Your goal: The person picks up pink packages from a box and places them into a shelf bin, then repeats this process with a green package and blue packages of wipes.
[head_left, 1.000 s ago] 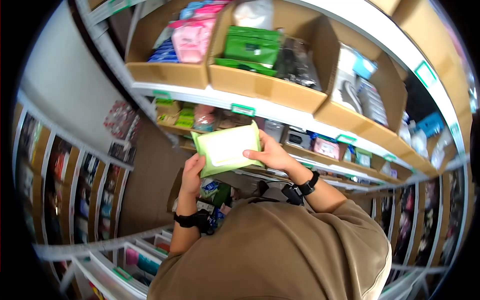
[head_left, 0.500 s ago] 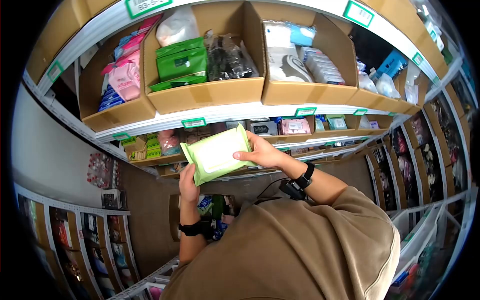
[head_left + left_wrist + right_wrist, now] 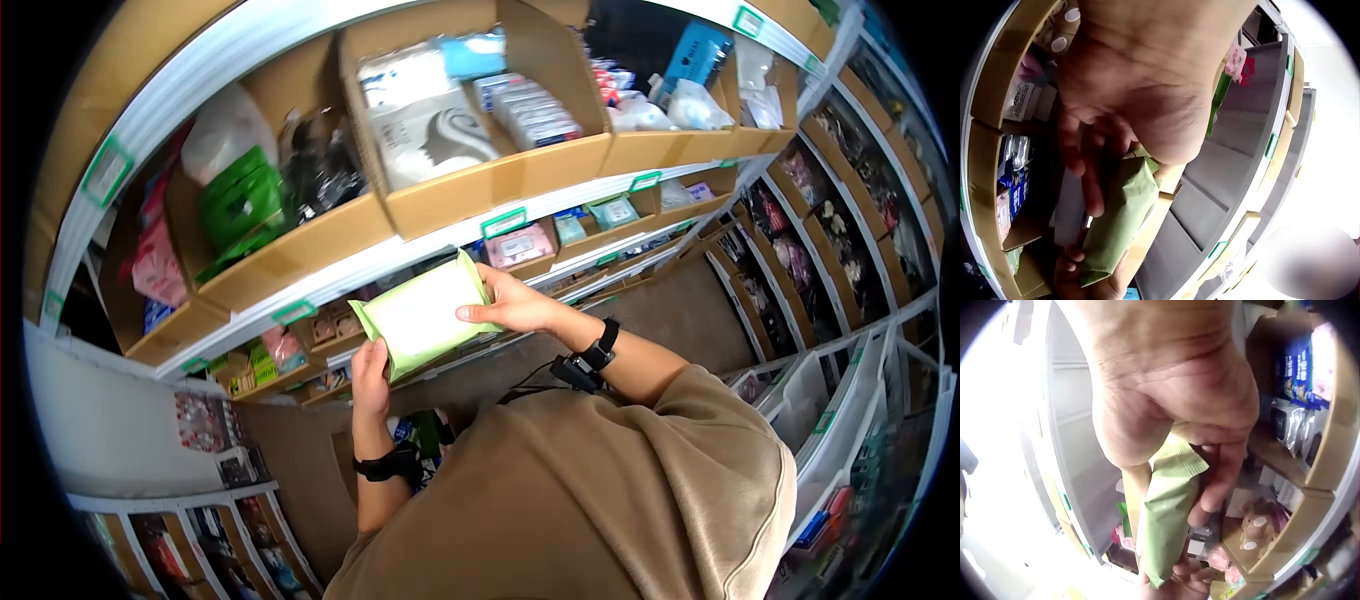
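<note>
A light green soft pack of wipes (image 3: 420,312) with a broad white panel on its face is held in front of the chest, tilted. My left hand (image 3: 370,382) grips its lower left corner, with the thumb on the near side. At the right end my right hand (image 3: 515,302) holds it, thumb lying on the white panel and fingers behind. In the left wrist view the crimped end of the wipes pack (image 3: 1124,215) sits between thumb and fingers. The right wrist view shows the other crimped end of the pack (image 3: 1169,506) pinched likewise.
Ahead, an upper shelf holds cardboard bins with green pouches (image 3: 242,205), a grey-white package (image 3: 430,135) and small boxes (image 3: 535,112). On the lower shelf sits a pink pack (image 3: 520,245). A carton of goods (image 3: 420,435) stands on the floor. More shelving (image 3: 800,230) rises at the right.
The head view has swung to the right along the shelves, so the bins shift left in it. Both hands keep their hold on the wipes pack, which has tilted slightly.
</note>
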Demonstrator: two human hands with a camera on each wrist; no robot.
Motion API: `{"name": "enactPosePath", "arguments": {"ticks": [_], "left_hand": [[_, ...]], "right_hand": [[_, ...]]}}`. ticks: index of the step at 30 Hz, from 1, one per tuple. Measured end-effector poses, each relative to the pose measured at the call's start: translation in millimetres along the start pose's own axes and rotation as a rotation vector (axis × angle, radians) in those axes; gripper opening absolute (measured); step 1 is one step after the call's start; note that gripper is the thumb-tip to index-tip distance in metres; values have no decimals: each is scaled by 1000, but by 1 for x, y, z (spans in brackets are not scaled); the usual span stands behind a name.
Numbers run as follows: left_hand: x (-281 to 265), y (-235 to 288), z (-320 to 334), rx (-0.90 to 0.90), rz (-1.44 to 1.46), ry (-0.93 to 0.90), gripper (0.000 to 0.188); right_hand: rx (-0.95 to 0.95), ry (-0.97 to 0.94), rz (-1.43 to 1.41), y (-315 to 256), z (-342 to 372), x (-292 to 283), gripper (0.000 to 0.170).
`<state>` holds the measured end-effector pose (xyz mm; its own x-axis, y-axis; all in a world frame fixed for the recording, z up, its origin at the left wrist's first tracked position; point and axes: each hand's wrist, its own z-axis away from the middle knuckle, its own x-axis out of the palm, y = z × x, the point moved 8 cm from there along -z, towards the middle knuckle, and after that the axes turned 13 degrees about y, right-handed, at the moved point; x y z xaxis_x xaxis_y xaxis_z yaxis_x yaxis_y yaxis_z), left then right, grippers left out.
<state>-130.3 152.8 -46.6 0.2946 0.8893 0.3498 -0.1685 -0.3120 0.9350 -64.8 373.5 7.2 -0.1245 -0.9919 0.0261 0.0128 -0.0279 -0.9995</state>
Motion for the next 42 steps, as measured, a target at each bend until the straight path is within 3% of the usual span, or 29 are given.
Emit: {"name": "enactPosePath", "arguments": {"ticks": [8, 12, 14, 16, 19, 24, 28, 31, 33, 35, 42], "left_hand": [[94, -34, -25, 5, -151, -236, 39], [167, -55, -35, -1, -347, -357, 40], [184, -73, -53, -11, -583, -441, 40], [252, -60, -44, -11, -505, -471, 37], [301, -91, -53, -50, -528, -528, 37], [400, -137, -50, -145, -613, -685, 45], [469, -177, -53, -231, -746, -815, 40], [524, -198, -50, -342, -702, -784, 42], [557, -212, -46, -369, -709, -795, 42], [584, -212, -44, -259, -605, -769, 48], [588, -245, -46, -449, -602, -763, 50]], "right_hand": [[-74, 25, -120, -2, 21, -107, 68], [-75, 4, -153, 9, 31, -177, 61], [-119, 48, -168, 10, 40, -213, 62], [-122, 85, -175, 17, 51, -249, 63], [-203, 184, -197, 18, 73, -304, 64], [-140, 337, -285, 44, 120, -398, 67], [-159, 478, -286, 61, 156, -468, 69], [-230, 592, -277, 75, 174, -512, 68], [-223, 625, -356, 73, 189, -533, 67], [-209, 669, -407, 74, 201, -546, 67], [-116, 765, -469, 108, 214, -548, 65]]}}
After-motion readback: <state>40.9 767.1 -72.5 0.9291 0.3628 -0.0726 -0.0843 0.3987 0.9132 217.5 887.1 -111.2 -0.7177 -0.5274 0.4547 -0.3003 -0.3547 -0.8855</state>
